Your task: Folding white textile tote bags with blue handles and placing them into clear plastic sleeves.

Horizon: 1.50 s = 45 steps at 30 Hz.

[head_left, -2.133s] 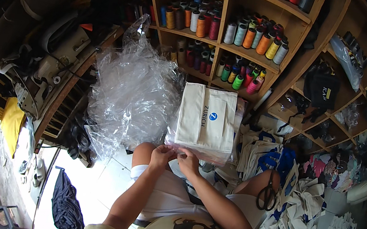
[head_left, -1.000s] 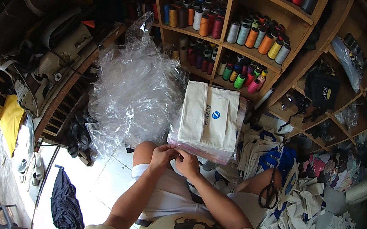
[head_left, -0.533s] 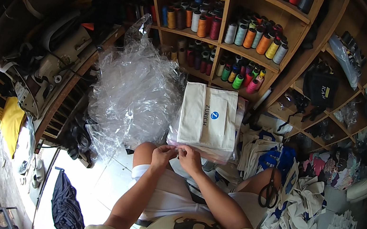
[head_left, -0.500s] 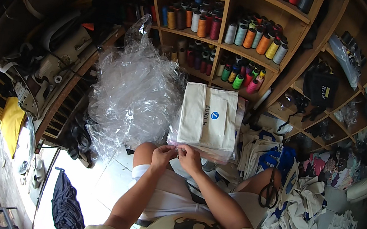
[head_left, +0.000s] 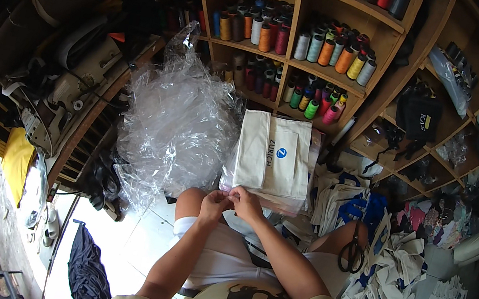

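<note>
Both arms are bent at the elbow and come from the lower edge toward the middle. The left forearm (head_left: pixel 173 261) rises from seven o'clock and points toward one o'clock. The right forearm (head_left: pixel 285 256) comes from five o'clock and points between ten and eleven, lying more slanted than the other. The left hand (head_left: pixel 214 204) and the right hand (head_left: pixel 247 206) meet close to six o'clock, just beside each other, with their backs visible from above. The fingers of both are curled, with the tips close together in the gap between the hands. Whether these tips pinch something is too small to tell.
</note>
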### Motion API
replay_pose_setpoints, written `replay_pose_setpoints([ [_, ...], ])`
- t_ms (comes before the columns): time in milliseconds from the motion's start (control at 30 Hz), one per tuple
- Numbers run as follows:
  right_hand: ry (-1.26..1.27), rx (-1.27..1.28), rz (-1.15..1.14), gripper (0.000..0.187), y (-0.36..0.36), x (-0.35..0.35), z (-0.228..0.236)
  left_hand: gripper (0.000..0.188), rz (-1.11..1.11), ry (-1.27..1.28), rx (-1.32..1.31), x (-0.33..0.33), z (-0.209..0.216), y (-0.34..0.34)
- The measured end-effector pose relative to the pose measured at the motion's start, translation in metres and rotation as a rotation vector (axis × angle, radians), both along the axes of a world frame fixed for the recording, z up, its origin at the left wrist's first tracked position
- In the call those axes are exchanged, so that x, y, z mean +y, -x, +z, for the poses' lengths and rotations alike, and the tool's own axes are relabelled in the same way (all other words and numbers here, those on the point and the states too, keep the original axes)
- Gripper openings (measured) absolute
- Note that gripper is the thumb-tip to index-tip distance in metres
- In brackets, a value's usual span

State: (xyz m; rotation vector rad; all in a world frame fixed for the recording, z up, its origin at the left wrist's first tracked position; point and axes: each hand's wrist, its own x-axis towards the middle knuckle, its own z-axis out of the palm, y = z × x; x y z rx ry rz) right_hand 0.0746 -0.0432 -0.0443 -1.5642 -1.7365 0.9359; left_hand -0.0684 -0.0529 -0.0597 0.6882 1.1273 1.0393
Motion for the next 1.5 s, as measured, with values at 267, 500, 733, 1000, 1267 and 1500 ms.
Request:
replay_pose_setpoints([
  [267, -0.075, -0.044, -0.016, 0.018, 0.008, -0.001, 0.001, 0.021, 0.018, -0.029, 0.059, 0.000, 0.006, -0.002],
  [500, -0.161, 0.005, -0.021, 0.019, 0.006, -0.006, -0.006, 0.022, 0.030, -0.018, 0.040, 0.000, 0.005, -0.002],
  [733, -0.098, -0.017, -0.022, 0.018, 0.005, -0.012, -0.006, 0.019, 0.012, 0.059, -0.181, 0.000, 0.013, -0.002],
  [1000, -0.092, 0.001, -0.056, 0.014, 0.009, -0.009, -0.008, 0.014, 0.026, -0.034, -0.009, -0.001, -0.001, -0.002],
  [1267, -0.157, 0.003, -0.018, 0.012, 0.011, -0.001, -0.020, 0.012, 0.027, -0.094, 0.166, 0.000, -0.002, -0.005],
  [1500, -0.033, -0.052, -0.004, 0.016, 0.014, -0.002, -0.016, 0.015, 0.027, -0.083, 0.185, 0.002, 0.000, -0.003],
])
